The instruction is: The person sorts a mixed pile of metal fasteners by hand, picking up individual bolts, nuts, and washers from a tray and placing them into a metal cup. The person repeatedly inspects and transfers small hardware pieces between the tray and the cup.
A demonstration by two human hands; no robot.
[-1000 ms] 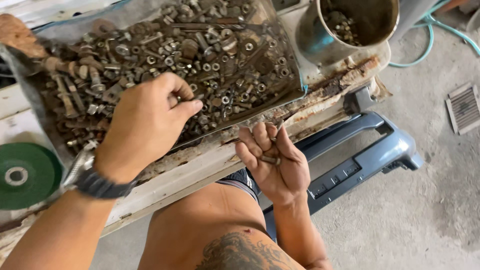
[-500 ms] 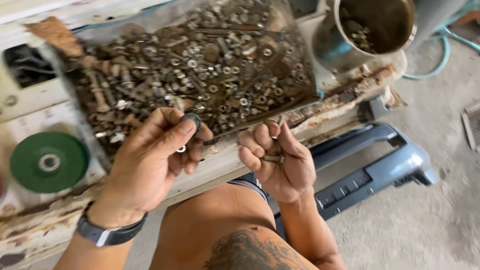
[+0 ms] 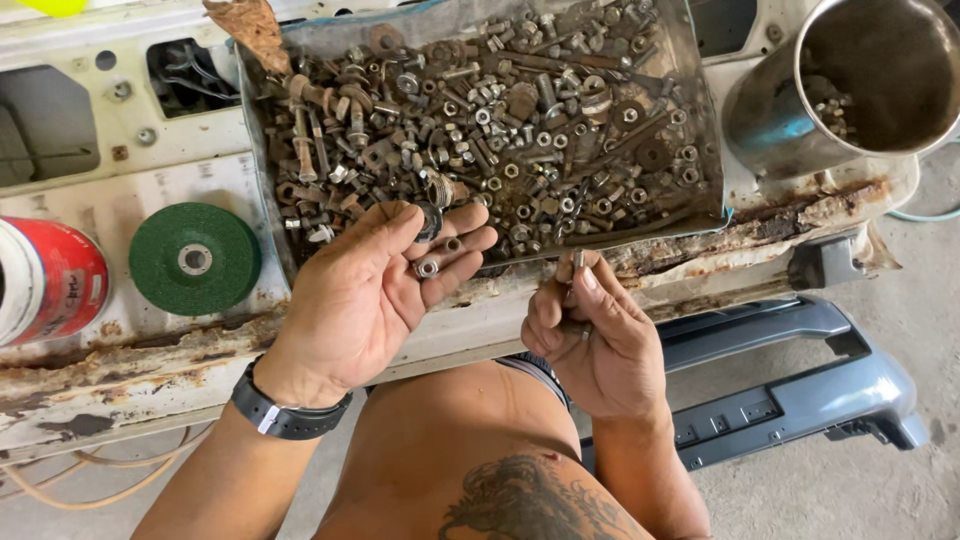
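Note:
My left hand (image 3: 365,295) is turned palm up in front of a shallow tray (image 3: 708,190) heaped with rusty nuts, bolts and washers. A few small nuts (image 3: 428,267) and a dark washer (image 3: 430,220) rest on its fingers. My right hand (image 3: 590,335) is closed around a bolt (image 3: 576,263), whose end sticks up between thumb and fingers. A black watch (image 3: 285,415) is on my left wrist. Both hands hover just below the tray's near edge.
The tray sits on a rusty white metal panel (image 3: 120,350). A green grinding disc (image 3: 195,258) and a red-and-white can (image 3: 45,280) lie at the left. A metal pot (image 3: 850,85) with a few nuts stands at the upper right. A grey plastic bumper part (image 3: 800,390) lies on the concrete floor.
My left hand left the tray and turned palm up with nuts on its fingers. My right hand, earlier open with the bolt lying in it, has closed around the bolt.

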